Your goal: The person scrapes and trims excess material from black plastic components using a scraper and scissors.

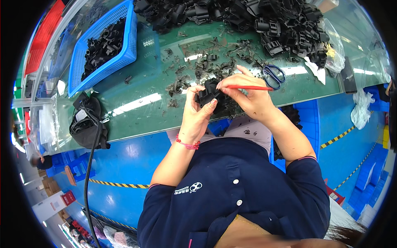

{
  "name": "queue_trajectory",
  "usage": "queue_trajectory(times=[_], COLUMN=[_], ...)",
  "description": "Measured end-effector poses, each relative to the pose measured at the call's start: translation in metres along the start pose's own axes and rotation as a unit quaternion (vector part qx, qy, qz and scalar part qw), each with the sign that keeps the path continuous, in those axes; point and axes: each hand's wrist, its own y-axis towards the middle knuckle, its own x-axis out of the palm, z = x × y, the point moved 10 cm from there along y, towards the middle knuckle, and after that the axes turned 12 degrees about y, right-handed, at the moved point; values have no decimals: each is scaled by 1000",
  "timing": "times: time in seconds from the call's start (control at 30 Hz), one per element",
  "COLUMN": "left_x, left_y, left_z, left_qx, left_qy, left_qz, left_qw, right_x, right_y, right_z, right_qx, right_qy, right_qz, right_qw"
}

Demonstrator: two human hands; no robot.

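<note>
Tip of red slim-handled tool (pixel 254 87) hidden at right hand's (pixel 252 98) fingers and black molded plastic part (pixel 210 89); tool type can't be told. Tool's long axis runs nearly level, left-right, butt end pointing right, next to blue-handled scissors (pixel 273 75). Right grip clamped on tool; left hand's (pixel 196 112) grip clamped on part, over near side of green table (pixel 142 118). Part half covered by fingers, merges with dark scraps (pixel 178 86); its long axis unclear. Black parts pile (pixel 285 27) cut off at top.
</note>
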Motion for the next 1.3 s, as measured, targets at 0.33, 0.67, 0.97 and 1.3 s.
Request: queue_trajectory(times=[0.33, 0.67, 0.97, 1.3], left_x=[-4, 29, 32, 29], left_y=[0, -4, -8, -9], left_z=[-2, -9, -23, -29], left_qx=[-3, -96, -128, -131], left_qy=[-25, -296, -324, -319], left_qz=[-18, -150, -167, -153], left_qw=[1000, 939, 922, 926], right_x=[-65, -37, 4, 12], right_y=[9, -1, 0, -6], right_z=[40, 28, 23, 26], right_qx=[42, 59, 82, 143], right_qy=[607, 120, 361, 347], right_qz=[170, 113, 46, 43], right_qw=[775, 984, 928, 926])
